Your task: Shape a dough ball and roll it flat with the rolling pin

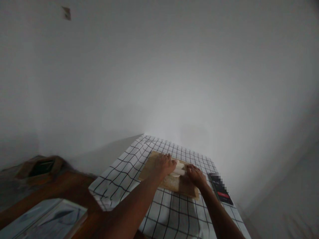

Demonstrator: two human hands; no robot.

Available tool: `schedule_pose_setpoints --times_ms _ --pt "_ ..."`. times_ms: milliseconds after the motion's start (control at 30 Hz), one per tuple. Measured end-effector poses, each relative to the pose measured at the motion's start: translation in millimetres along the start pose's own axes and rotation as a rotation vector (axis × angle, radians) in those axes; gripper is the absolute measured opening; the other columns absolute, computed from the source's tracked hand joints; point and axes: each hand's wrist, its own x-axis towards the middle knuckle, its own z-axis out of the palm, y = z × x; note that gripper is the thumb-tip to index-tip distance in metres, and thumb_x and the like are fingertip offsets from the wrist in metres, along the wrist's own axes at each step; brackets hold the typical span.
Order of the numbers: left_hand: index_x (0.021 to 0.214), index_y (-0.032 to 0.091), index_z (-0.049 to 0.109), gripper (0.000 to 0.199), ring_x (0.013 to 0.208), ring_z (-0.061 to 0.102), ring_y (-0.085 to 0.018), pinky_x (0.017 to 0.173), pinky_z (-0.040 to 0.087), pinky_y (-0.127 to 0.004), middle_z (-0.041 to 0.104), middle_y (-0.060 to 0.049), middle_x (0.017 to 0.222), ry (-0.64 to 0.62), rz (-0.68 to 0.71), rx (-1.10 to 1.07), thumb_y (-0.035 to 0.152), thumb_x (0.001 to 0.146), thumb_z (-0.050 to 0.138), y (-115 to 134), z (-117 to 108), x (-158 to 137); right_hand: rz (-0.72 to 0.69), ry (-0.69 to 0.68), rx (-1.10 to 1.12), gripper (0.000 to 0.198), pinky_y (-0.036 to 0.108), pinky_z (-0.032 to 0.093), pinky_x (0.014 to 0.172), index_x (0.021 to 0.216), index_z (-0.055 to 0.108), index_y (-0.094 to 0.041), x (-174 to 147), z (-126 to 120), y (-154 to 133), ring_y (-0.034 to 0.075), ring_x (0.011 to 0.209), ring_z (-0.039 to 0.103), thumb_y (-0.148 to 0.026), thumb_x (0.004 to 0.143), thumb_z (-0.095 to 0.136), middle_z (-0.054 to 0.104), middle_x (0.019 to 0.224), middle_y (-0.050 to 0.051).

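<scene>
Forearms enter from the bottom edge and reach forward over a white cloth (119, 179) printed with a thin black grid. On the cloth lies a rectangular wooden board (185, 189), flat, pale brown, set at a slant to the table edge.

Left hand (163, 166): palm down on the far left part of the board, fingers curled over the left end of a pale, elongated dough piece (178, 170). Right hand (195, 176): on the right end of the same piece. Both hands press or grasp the piece; whether the fingers close fully around it cannot be told at this size.

The dough piece sits near the middle of the board, between the two hands. It looks smooth, soft and off-white; a lighter dusting shows on the board beneath it.

Phone (221, 190): dark, flat, screen lit, just beside the board on its right, near the cloth edge.

Risks, as judged:
- Cloth may slide under pressure, since it lies loose on the table; the board would shift with it.
- Right forearm passes close to the phone; a sideways move could push it off the edge.
- Soft material may stick or tear if pressed unevenly.

Left of the cloth: dark brown wooden surface (62, 189)
</scene>
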Motion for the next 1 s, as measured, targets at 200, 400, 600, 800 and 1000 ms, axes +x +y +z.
schedule_pose_setpoints --times_ms 200,400,600,800,1000 --pt "0.14 0.005 0.051 0.067 0.134 0.046 -0.037 0.115 0.026 -0.054 0.055 -0.026 0.14 0.029 0.004 0.032 0.052 0.093 0.041 4 -2 -18 0.032 -0.016 -0.023 0.04 0.038 0.048 0.101 0.131 0.06 -0.022 -19 -3 -13 0.026 0.132 0.052 -0.015 0.096 0.041 0.055 0.143 0.013" --pt "0.148 0.012 0.043 0.062 0.131 0.05 -0.038 0.107 0.035 -0.056 0.056 -0.026 0.14 0.041 0.037 0.025 0.042 0.093 0.043 8 -11 -34 0.085 0.007 0.014 0.034 0.035 0.05 0.096 0.126 0.06 -0.02 -31 0 -18 0.023 0.117 0.062 -0.022 0.098 0.042 0.059 0.137 0.013" --pt "0.151 0.005 0.036 0.071 0.128 0.053 -0.035 0.106 0.039 -0.046 0.056 -0.026 0.139 0.03 0.043 -0.001 0.047 0.095 0.042 6 -5 -44 -0.026 0.048 0.012 0.034 0.036 0.046 0.105 0.125 0.062 -0.017 -44 1 -20 0.025 0.135 0.05 -0.02 0.098 0.041 0.058 0.14 0.015" --pt "0.153 0.002 0.03 0.072 0.139 0.042 -0.037 0.11 0.035 -0.052 0.048 -0.027 0.148 0.011 0.057 0.019 0.047 0.098 0.038 7 -6 -58 0.074 0.034 0.034 0.038 0.037 0.043 0.109 0.128 0.062 -0.019 -56 -6 -33 0.024 0.14 0.043 -0.02 0.1 0.036 0.05 0.15 0.011" --pt "0.151 0.003 0.035 0.07 0.133 0.048 -0.036 0.109 0.038 -0.048 0.051 -0.026 0.144 0.004 0.078 -0.016 0.047 0.097 0.04 4 -14 -67 0.017 0.059 0.042 0.04 0.042 0.04 0.113 0.13 0.061 -0.02 -64 -14 -39 0.026 0.141 0.043 -0.018 0.098 0.038 0.054 0.146 0.01"
